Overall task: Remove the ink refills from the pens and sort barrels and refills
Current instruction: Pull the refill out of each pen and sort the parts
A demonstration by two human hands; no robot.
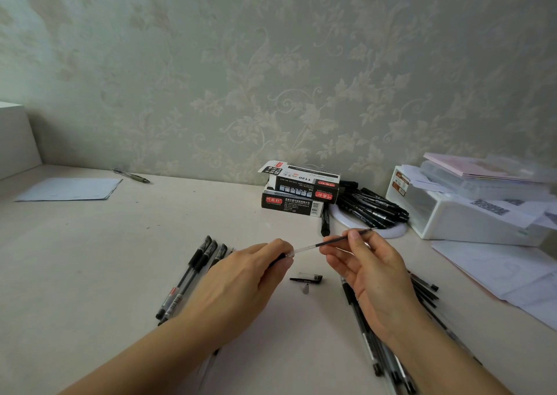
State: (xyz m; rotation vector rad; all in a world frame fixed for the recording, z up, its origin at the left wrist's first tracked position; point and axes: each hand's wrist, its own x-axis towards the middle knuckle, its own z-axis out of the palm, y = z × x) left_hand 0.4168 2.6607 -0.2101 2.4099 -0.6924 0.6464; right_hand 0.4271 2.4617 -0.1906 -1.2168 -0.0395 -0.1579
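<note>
Pen barrel (278,259) is gripped in the left hand (250,274), fingers curled round it, so only its clear front end is seen poking out past the fingertips, above the desk (90,259). The ink refill (337,241) is pinched by the right hand (367,268) btw thumb and index finger, roughly at its mid-length; the dark inked part runs up and right past the thumb, tip pointed toward the marker pile, and the clear end is still seated in the barrel mouth at the left fingertips. Refill is held tilted, right end higher, w/ both hands just apart.

Directly below the gap btw the hands, a black pen cap (307,278) and a small grey nib cone (306,289) are laid on the desk, just beside each other. Whole capped pens (193,274) are lined up left of the left hand, partly hidden under the wrist. More pens and parts (370,334) are scattered under and right of the right forearm; can't tell which are barrels vs refills there.

Further back: two stacked pen boxes (298,194), top one open, a heap of black markers (370,207) beside them, a white storage bin (452,216) w/ papers at right, a sheet (69,189) and a lone pen (131,176) at far left.
</note>
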